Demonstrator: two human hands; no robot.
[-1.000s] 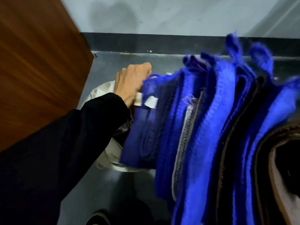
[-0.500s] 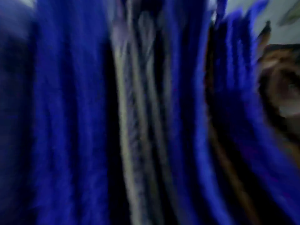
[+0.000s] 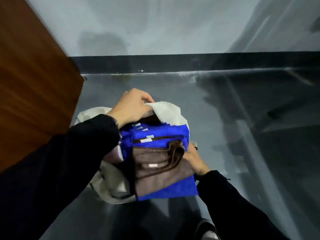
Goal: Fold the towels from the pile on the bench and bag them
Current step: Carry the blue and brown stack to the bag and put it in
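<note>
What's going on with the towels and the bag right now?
Left hand grips the bag rim, holding it open. Right hand holds the folded towels, stack partway in. Nothing in the way.

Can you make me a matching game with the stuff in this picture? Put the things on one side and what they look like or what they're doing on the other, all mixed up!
Things:
1. left hand
2. right hand
3. bag
4. top towel of the stack

States:
A. brown and folded
B. pale beige, on the grey floor
C. pinches the bag's rim and holds it open
D. holds the towel stack at its right side

Pairs: 1-C, 2-D, 3-B, 4-A
</note>
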